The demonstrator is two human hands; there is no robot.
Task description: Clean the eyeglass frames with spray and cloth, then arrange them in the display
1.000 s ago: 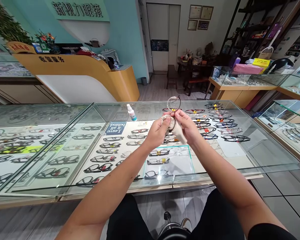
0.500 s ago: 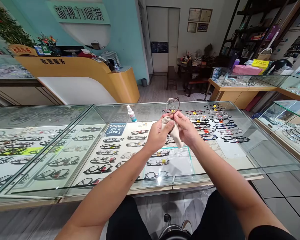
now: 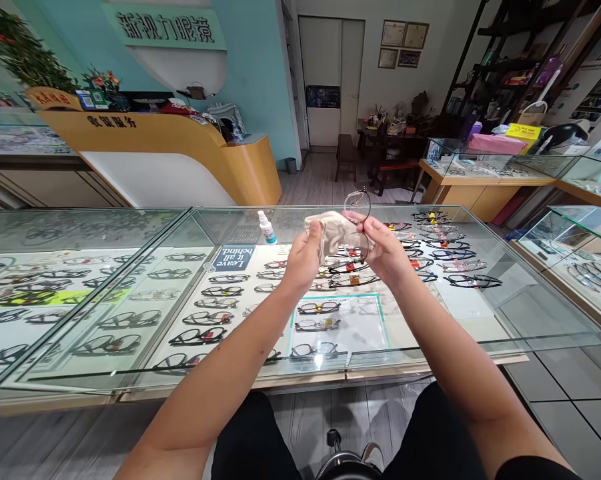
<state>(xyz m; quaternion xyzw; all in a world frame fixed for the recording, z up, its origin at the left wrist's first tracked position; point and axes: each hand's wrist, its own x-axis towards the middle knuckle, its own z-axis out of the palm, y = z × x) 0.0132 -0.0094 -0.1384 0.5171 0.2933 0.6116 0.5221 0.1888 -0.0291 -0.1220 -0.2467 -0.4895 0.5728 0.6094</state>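
My left hand point(image 3: 304, 259) is closed on a cream-coloured cloth point(image 3: 330, 233), which hangs spread out from the thumb and fingers. In my right hand point(image 3: 387, 250) is a pair of eyeglasses point(image 3: 357, 207) with a thin dark rim and round lenses, pinched near its middle. One lens points up and the other hangs below the fingers. The cloth's right edge comes close to the glasses; whether they touch I cannot tell. Both hands are above the glass display case point(image 3: 410, 343). A small white spray bottle point(image 3: 267, 229) with a blue label stands on the case, left of my left hand.
Rows of eyeglass frames point(image 3: 220, 291) lie inside the case under the glass top. A blue printed card point(image 3: 235, 258) is among them. More display cases point(image 3: 580, 247) stand at the right. A wooden counter point(image 3: 250, 167) and a bench point(image 3: 347, 157) are farther back.
My hands have moved apart. The cloth has come off the lens and opened out to the left with my left hand, while the glasses have shifted right in my right hand.
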